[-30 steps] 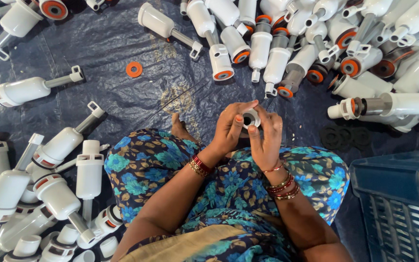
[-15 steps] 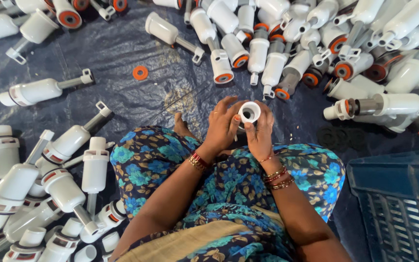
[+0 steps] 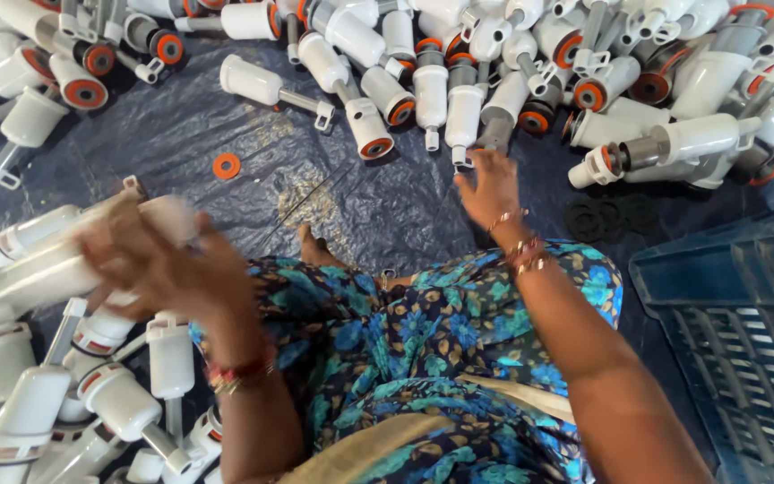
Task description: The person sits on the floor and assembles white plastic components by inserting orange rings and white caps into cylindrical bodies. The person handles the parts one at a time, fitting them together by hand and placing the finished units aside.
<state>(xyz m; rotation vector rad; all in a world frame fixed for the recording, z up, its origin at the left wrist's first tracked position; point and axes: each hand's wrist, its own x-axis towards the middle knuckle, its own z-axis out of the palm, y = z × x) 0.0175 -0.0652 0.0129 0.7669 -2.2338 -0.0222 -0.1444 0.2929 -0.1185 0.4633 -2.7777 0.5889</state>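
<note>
While left hand (image 3: 159, 269) grips white part (image 3: 150, 220), blue crate's (image 3: 736, 332) contents unclear

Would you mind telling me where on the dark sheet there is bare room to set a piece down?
The widest bare patch of the dark sheet lies between the orange ring, the person's foot and the upper row of white parts. It is crowded along the top, in the left pile under the left hand, and by the black rings beyond the right hand.

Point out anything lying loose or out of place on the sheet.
One orange ring lies alone on the dark plastic sheet, apart from the white plastic parts. A few black rings sit loose near the blue crate.
</note>
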